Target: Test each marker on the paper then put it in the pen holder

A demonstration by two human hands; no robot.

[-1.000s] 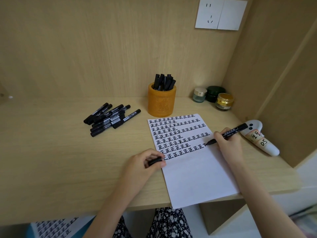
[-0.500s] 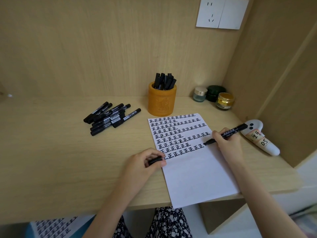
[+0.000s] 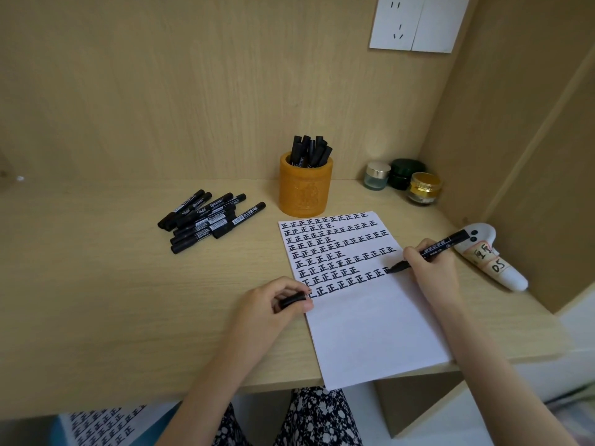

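Right hand in my feed, fingers curled tight round a black marker. Its tip is down on the paper, at the right end of a row of bold black characters, roughly one o'clock from the sheet's middle. The marker's back end angles up toward two o'clock, over a white device with a handwritten label that lies near the desk's right side.

Left hand sits at nine o'clock from the sheet's middle, right on the paper's left edge. Thumb and fingers pinch a short black cap, the other fingers curled in.

The top half of the sheet is covered in rows of characters and the lower half is blank; its near edge hangs over the front of the desk.

Pen holder — orange, upright — stands at twelve o'clock, just beyond the paper's top-left corner, with a cluster of capped markers standing in it.

At ten o'clock from the sheet is a loose pile of black markers, lying flat and overlapping, well apart from both hands.

At one o'clock, in the back corner, are three small jars, close together. A wall socket sits high above them.
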